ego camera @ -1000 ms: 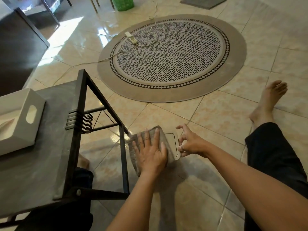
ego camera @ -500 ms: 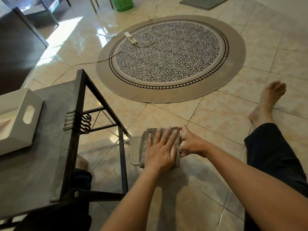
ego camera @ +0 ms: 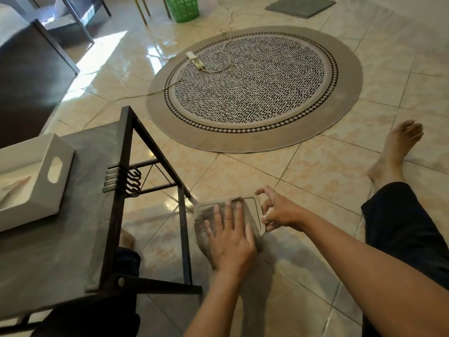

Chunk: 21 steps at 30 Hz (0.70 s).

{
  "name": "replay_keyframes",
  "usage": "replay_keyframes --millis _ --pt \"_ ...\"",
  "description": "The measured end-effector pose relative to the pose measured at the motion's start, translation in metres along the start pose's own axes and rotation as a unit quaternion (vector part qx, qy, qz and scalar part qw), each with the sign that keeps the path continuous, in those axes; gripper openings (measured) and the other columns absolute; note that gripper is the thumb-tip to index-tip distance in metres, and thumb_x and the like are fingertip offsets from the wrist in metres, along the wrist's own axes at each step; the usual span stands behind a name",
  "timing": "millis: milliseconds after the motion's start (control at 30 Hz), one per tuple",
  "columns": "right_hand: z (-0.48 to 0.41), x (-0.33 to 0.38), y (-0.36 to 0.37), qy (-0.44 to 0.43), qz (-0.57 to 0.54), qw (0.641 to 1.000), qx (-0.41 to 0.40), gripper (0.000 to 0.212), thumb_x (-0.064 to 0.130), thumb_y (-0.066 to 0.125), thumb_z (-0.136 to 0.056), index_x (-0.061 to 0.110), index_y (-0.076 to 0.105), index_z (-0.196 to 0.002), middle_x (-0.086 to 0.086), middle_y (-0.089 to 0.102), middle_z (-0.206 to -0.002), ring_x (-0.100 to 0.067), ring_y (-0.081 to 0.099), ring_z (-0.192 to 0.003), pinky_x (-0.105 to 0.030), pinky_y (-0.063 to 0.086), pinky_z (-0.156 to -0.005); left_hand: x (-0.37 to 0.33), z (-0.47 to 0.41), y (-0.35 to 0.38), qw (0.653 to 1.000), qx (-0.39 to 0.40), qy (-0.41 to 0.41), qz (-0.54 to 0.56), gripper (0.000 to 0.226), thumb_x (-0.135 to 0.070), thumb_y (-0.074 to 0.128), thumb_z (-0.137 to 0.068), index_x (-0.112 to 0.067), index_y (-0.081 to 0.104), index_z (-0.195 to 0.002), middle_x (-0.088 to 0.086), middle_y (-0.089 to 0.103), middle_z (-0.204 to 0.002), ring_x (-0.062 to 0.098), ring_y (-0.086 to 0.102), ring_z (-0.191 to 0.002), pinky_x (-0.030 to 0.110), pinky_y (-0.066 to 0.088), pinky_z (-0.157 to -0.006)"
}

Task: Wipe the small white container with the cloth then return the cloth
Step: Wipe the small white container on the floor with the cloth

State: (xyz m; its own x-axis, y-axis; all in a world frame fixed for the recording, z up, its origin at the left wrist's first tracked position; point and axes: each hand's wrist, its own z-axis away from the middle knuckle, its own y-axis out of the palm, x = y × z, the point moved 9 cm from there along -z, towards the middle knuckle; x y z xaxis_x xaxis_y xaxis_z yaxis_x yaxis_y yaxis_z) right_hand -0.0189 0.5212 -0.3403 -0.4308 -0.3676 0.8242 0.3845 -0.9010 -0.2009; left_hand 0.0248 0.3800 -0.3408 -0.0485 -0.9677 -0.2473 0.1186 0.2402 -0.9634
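The small white container (ego camera: 253, 207) lies flat on the tiled floor, just right of the table's metal leg. A grey cloth (ego camera: 205, 221) covers most of its top. My left hand (ego camera: 230, 239) lies flat on the cloth, fingers spread, pressing it onto the container. My right hand (ego camera: 279, 211) pinches the container's right edge with its fingertips and holds it still. Only the container's right part and a strip of its far left rim show past the cloth.
A low dark table with a black metal frame (ego camera: 131, 152) stands at left and bears a white tray (ego camera: 57, 190). Beyond lie a round patterned rug (ego camera: 255, 88), a power strip (ego camera: 194, 60) with its cable and a green basket (ego camera: 184, 8). My outstretched leg (ego camera: 401, 227) is at right.
My left hand swept the cloth to the right across the container, then back to the left. My right hand stayed at the container's right edge.
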Motion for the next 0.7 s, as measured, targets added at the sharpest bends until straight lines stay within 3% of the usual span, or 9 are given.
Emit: replay_keyframes --millis 167,200,300,400,533,600,700 --pt "0.001 0.004 0.000 -0.009 -0.019 1.000 0.016 0.064 -0.015 0.058 -0.078 0.025 0.045 -0.127 -0.014 0.062 -0.107 -0.032 0.067 -0.098 -0.053 0.062 -0.073 -0.042 -0.021 0.008 0.988 0.034 0.142 -0.040 0.060 -0.047 0.012 -0.101 -0.036 -0.012 -0.154 -0.009 -0.023 -0.161 0.019 -0.028 -0.146 0.055 -0.010 -0.119" --pt "0.000 0.003 0.000 -0.007 -0.026 0.999 0.016 0.066 -0.016 0.056 -0.078 0.025 0.045 -0.128 -0.014 0.061 -0.105 -0.032 0.067 -0.094 -0.051 0.063 -0.072 -0.037 -0.026 0.008 0.988 0.038 0.144 -0.044 0.059 -0.047 0.012 -0.101 -0.037 -0.013 -0.154 -0.009 -0.024 -0.161 0.018 -0.028 -0.146 0.055 -0.010 -0.119" --pt "0.001 -0.002 0.000 -0.002 -0.026 1.000 -0.003 0.069 -0.017 0.058 -0.081 0.027 0.042 -0.132 -0.013 0.050 -0.091 -0.024 0.059 -0.077 -0.046 0.064 -0.070 0.008 -0.039 -0.001 1.000 0.018 0.018 -0.005 0.059 -0.047 0.012 -0.102 -0.036 -0.015 -0.153 -0.004 -0.022 -0.162 0.018 -0.028 -0.146 0.054 -0.012 -0.119" --pt "0.004 -0.006 0.000 -0.010 -0.031 0.999 -0.037 0.073 -0.015 0.058 -0.083 0.031 0.038 -0.136 -0.012 0.048 -0.093 -0.023 0.060 -0.079 -0.047 0.064 -0.068 0.038 -0.030 -0.011 0.991 -0.017 -0.121 0.048 0.061 -0.044 0.013 -0.101 -0.031 -0.013 -0.155 -0.001 -0.025 -0.161 0.020 -0.030 -0.145 0.054 -0.018 -0.117" --pt "0.021 -0.012 0.008 -0.007 -0.025 0.998 -0.057 0.080 -0.010 0.060 -0.083 0.039 0.034 -0.140 -0.011 0.050 -0.092 -0.020 0.060 -0.069 -0.046 0.064 -0.069 0.012 -0.005 -0.008 0.991 -0.053 -0.112 0.051 0.065 -0.047 0.018 -0.099 -0.025 -0.002 -0.157 0.005 -0.010 -0.165 0.026 -0.019 -0.149 0.053 -0.012 -0.117" --pt "0.032 -0.012 0.008 0.002 0.057 0.997 -0.051 0.078 -0.001 0.064 -0.086 0.040 0.030 -0.144 -0.011 0.059 -0.093 -0.019 0.065 -0.070 -0.035 0.062 -0.067 -0.001 -0.004 -0.003 0.996 -0.055 -0.056 0.036 0.064 -0.046 0.022 -0.099 -0.025 0.004 -0.157 0.004 -0.001 -0.165 0.026 -0.009 -0.151 0.052 -0.008 -0.117" --pt "0.023 0.007 -0.019 -0.014 0.263 0.957 -0.119 0.050 0.020 0.060 -0.095 0.028 0.045 -0.142 -0.009 0.064 -0.117 -0.021 0.063 -0.100 -0.031 0.050 -0.083 -0.010 -0.017 0.003 1.000 -0.010 0.016 0.017 0.064 -0.049 0.016 -0.099 -0.030 -0.006 -0.155 -0.001 -0.011 -0.165 0.021 -0.018 -0.150 0.050 -0.015 -0.117"
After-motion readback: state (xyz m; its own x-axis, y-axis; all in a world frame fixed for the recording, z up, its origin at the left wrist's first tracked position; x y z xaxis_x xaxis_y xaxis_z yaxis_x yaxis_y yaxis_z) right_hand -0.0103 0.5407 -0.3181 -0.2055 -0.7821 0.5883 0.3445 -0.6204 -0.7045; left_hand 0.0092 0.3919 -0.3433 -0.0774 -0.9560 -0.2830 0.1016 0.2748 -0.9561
